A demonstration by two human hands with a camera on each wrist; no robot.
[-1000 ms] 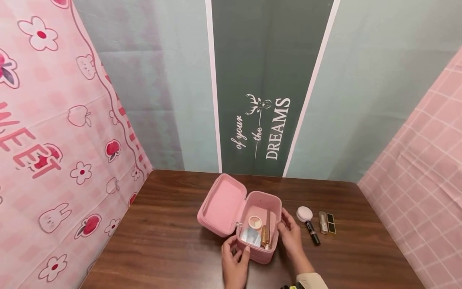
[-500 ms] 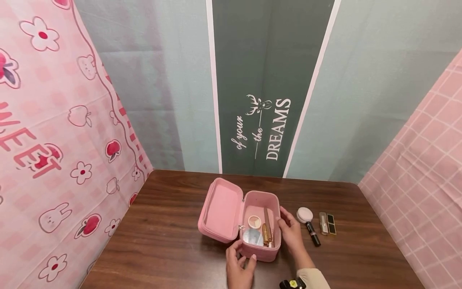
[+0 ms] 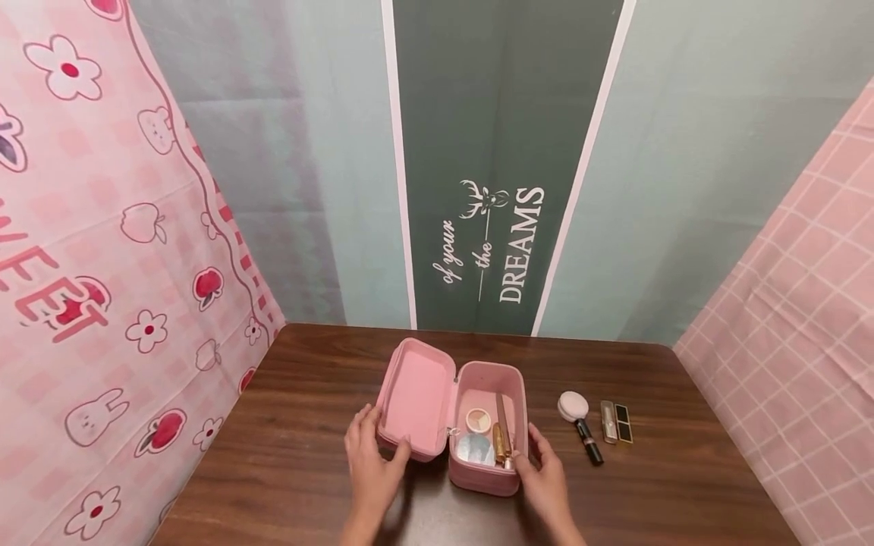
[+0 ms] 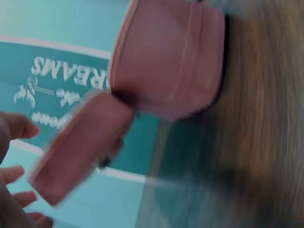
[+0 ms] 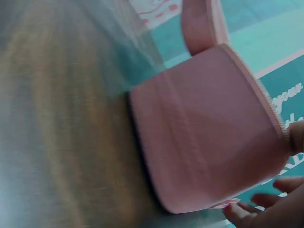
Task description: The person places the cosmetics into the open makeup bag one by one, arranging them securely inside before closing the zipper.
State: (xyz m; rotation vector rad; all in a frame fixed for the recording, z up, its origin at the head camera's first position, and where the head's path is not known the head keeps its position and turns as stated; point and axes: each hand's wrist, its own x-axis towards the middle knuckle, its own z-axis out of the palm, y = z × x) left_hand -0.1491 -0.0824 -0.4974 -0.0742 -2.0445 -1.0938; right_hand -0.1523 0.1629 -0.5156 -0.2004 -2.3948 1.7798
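Left hand (image 3: 372, 464): spreading empty, left of box (image 3: 483, 481)
Right hand (image 3: 544, 478): touching box's right rim, pinch unclear
Lid (image 3: 418, 394): probably needing even support

1. Right of the right hand (image 3: 543, 483): round compact (image 3: 573, 406), black tube (image 3: 589, 442), silvery case (image 3: 608, 422), dark case (image 3: 624, 423).
2. Below it, brown tabletop (image 3: 293, 470).
3. Past it, green "DREAMS" cloth (image 3: 505, 98).
4. Off left, flowered cloth (image 3: 102, 250); off right, checked cloth (image 3: 806, 303).

The case (image 3: 483, 481) lies open above; its lid (image 3: 418, 398) blocks the left.
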